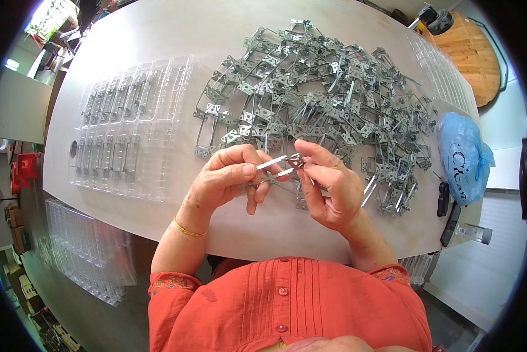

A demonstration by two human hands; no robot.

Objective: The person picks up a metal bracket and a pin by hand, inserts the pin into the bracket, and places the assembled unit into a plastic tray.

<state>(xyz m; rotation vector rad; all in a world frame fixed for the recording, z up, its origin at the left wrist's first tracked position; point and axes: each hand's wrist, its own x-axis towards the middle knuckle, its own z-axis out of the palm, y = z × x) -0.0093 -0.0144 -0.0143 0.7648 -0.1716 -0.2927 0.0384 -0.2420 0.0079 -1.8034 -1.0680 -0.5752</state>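
Note:
Between my two hands, above the table's near edge, is a small metal bracket (280,166) with two thin bars and a dark holed end plate. My left hand (231,176) pinches the bars on their left side, fingers closed. My right hand (332,185) holds the dark plate end between thumb and fingertips. Just beyond my hands lies a large tangled pile of similar metal brackets (310,88). To the left, a clear plastic tray (178,88) holds several brackets in rows.
A blue plastic bag (462,158) sits at the table's right edge, near a black tool (443,199) and a clear bottle (475,233). Another clear tray (442,73) lies at the back right. Stacked clear trays (90,246) stand below the table's left side.

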